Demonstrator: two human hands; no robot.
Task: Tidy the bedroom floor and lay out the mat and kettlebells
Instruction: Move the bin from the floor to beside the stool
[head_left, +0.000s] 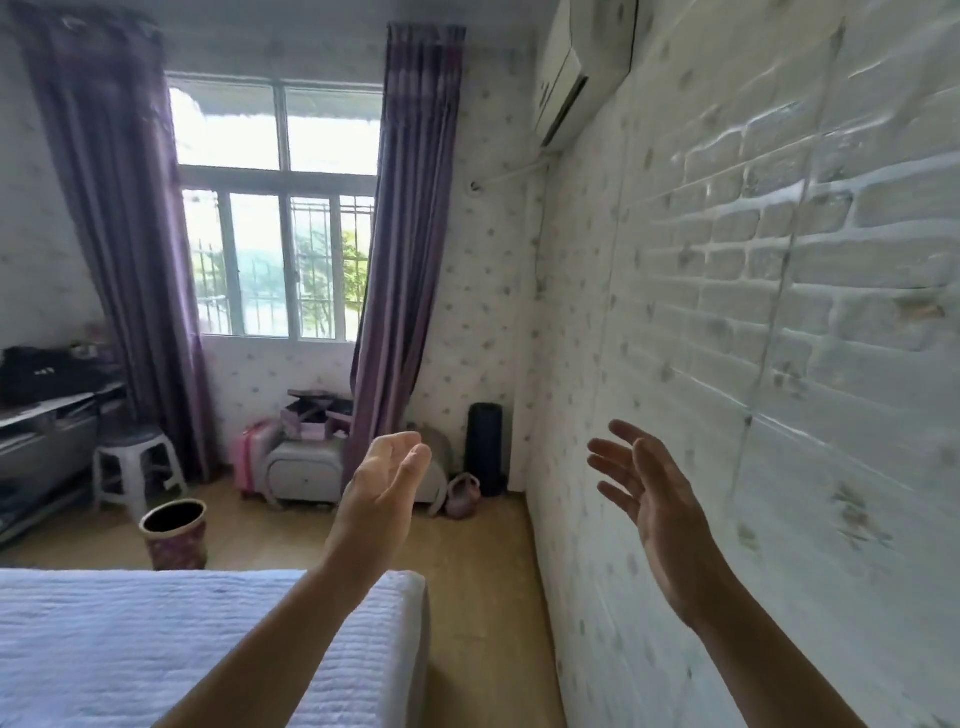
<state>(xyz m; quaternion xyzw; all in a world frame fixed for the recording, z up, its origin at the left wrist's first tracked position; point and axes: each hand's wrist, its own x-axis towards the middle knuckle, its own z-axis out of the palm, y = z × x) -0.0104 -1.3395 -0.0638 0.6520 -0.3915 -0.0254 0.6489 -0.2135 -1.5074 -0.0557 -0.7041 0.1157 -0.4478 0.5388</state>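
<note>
Standing on end in the far corner by the right-hand wall, the dark rolled mat (484, 447) has its long axis vertical. Its lower left edge is overlapped by a mauve kettlebell (462, 498) that sits handle-up on the wood floor (483, 597) just beside it, blurred and too small for detail. Left hand (387, 483) and right hand (644, 493) are both raised in mid-air, well short of that corner, fingers relaxed and grasping nothing; the left hand hides part of the grey nightstand (304, 467), and the bed (156, 649) is cut off at the frame's lower left.
</note>
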